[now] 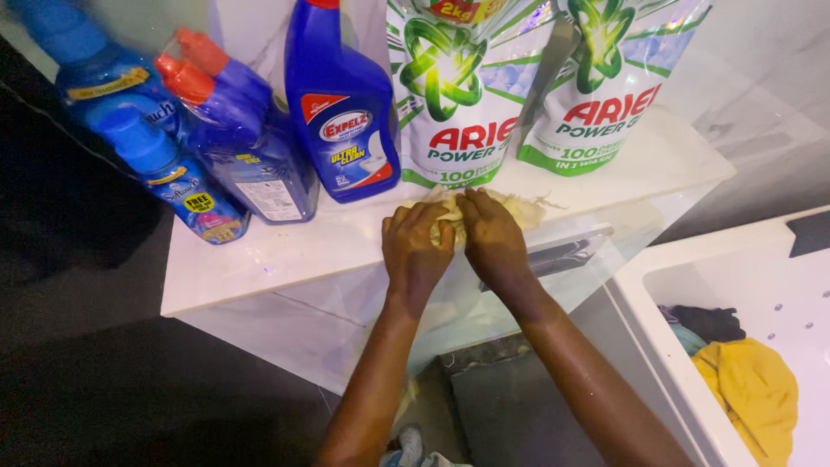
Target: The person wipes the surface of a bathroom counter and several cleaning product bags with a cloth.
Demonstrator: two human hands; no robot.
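Note:
My left hand and my right hand press side by side on a crumpled pale yellow cloth that lies on a white marble shelf. Both hands have their fingers curled into the cloth, just in front of a white and green detergent pouch. Most of the cloth is hidden under my hands; a frayed edge sticks out to the right.
A second detergent pouch leans at the right. Blue cleaner bottles and red-capped spray bottles crowd the shelf's left. A white tub at lower right holds yellow and dark clothes. The floor is dark.

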